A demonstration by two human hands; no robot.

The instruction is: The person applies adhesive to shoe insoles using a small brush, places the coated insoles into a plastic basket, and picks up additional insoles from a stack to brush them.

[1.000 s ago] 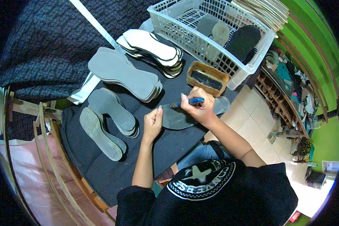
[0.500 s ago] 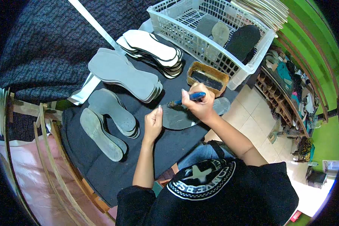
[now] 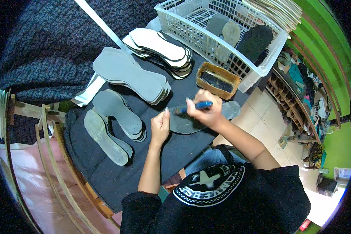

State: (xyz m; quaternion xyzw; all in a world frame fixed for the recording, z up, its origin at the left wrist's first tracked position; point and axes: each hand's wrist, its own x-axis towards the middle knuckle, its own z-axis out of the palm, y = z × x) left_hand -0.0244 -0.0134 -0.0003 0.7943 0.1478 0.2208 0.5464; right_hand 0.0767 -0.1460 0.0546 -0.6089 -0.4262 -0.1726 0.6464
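The black T-shirt point(image 3: 261, 199) carries a round emblem point(image 3: 208, 183) with a pale star and white lettering curving around it.

Compared with half a second ago, the blue brush handle point(image 3: 203, 105) lies flatter and its bristle end is blurred; the left hand point(image 3: 160, 126) keeps its place at the sole's end, and the whole view has shifted slightly.

The dark shoe sole point(image 3: 187, 124) lies on the cloth-covered desk point(image 3: 109, 183), between and partly under the hands. The left hand is curled, thumb against the sole's left end; whether its fingers grip the underside cannot be told. The right hand point(image 3: 206, 111) is closed around the brush handle above the sole's middle, the bristles over its left part.

Just beyond the right hand stands a tan tub point(image 3: 218, 69) with dark contents, near a white plastic crate point(image 3: 249, 80). Grey soles point(image 3: 128, 74) and white-topped soles point(image 3: 158, 45) are stacked farther away.
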